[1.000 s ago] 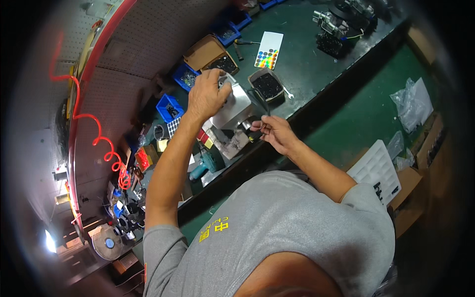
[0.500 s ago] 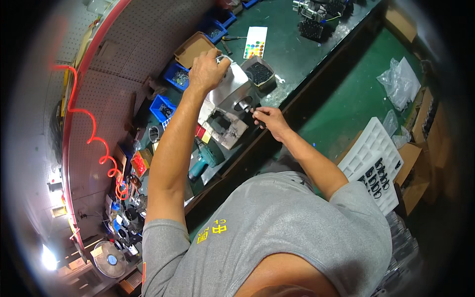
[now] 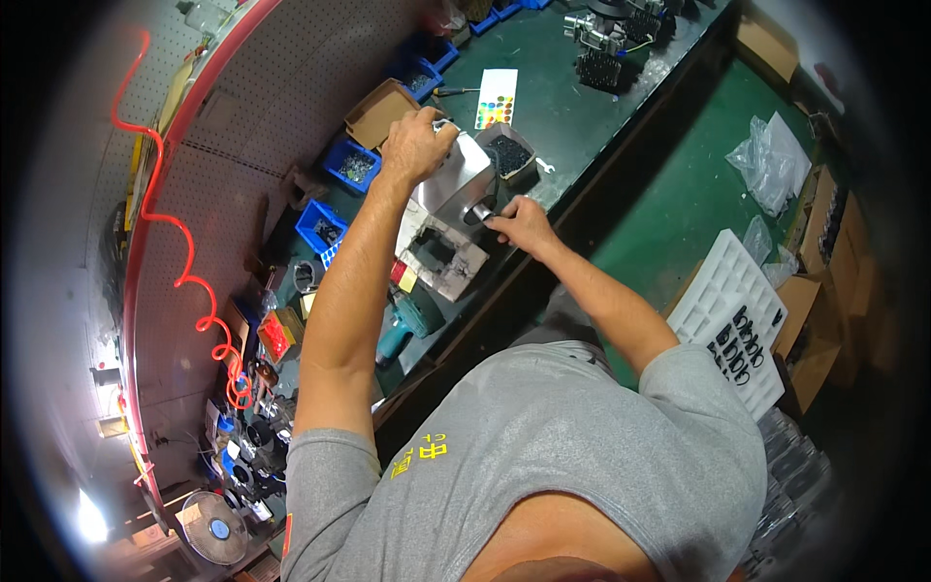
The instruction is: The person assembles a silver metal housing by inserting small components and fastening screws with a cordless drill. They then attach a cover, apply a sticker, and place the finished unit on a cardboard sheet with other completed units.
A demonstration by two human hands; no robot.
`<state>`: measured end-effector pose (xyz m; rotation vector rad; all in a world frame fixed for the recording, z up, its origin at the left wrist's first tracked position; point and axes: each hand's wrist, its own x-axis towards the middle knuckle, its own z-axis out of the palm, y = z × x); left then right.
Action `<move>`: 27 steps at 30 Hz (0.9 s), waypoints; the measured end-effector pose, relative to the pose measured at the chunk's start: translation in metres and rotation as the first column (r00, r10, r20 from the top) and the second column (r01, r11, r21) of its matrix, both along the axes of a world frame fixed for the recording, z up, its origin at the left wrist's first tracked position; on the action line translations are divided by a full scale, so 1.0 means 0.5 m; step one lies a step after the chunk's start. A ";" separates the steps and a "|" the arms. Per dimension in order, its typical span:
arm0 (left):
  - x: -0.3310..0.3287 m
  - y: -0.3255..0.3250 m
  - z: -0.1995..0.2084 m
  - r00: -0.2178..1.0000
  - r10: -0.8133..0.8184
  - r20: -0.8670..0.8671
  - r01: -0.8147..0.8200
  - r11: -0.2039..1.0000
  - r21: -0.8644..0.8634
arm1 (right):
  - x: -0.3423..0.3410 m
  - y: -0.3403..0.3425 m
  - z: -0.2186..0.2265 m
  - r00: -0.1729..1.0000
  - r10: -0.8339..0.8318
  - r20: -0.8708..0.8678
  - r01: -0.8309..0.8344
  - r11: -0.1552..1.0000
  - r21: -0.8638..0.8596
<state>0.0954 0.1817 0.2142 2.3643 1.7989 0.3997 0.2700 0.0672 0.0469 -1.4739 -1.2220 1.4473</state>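
Observation:
A silver metal housing [image 3: 454,186] with a boxy body is tilted over the workbench. My left hand [image 3: 415,150] is closed around its far upper end. From its near right side sticks a short, shiny round shaft [image 3: 479,212] with a dark ring at its base. The fingertips of my right hand [image 3: 525,229] are pinched together at the end of this shaft; what they hold is hidden behind them. Below the housing lies a pale, worn block [image 3: 456,276] with a dark square hollow. A teal power drill [image 3: 407,325] rests nearer to me.
Past the housing stand a square tub [image 3: 509,155] of small black parts, a wrench [image 3: 545,167] and a sheet of coloured dots [image 3: 497,97]. Blue bins [image 3: 351,165] and an open cardboard box [image 3: 383,112] line the left. A white tray [image 3: 727,320] of black parts is right of me.
My right hand has come closer to the shaft; the dark piece seen at its fingers is now out of sight. My left hand keeps its hold on the housing. The view has shifted slightly.

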 end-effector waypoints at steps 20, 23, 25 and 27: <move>-0.068 -0.167 -0.025 0.923 0.145 0.357 -0.241 0.941 0.239 | 0.053 0.164 -0.118 0.989 -0.006 -0.149 -0.017 0.988 -0.155; -0.056 -0.225 -0.032 0.813 0.351 0.465 -0.431 0.899 0.075 | 0.008 0.235 -0.132 0.968 0.054 -0.243 -0.112 0.966 -0.234; -0.022 -0.269 -0.024 0.760 0.439 0.479 -0.546 0.831 0.105 | 0.017 0.273 -0.170 0.939 0.154 -0.309 -0.218 0.958 -0.185; -0.027 -0.297 -0.037 0.719 0.508 0.475 -0.620 0.777 0.106 | -0.022 0.281 -0.140 0.901 0.317 -0.298 -0.386 0.898 -0.212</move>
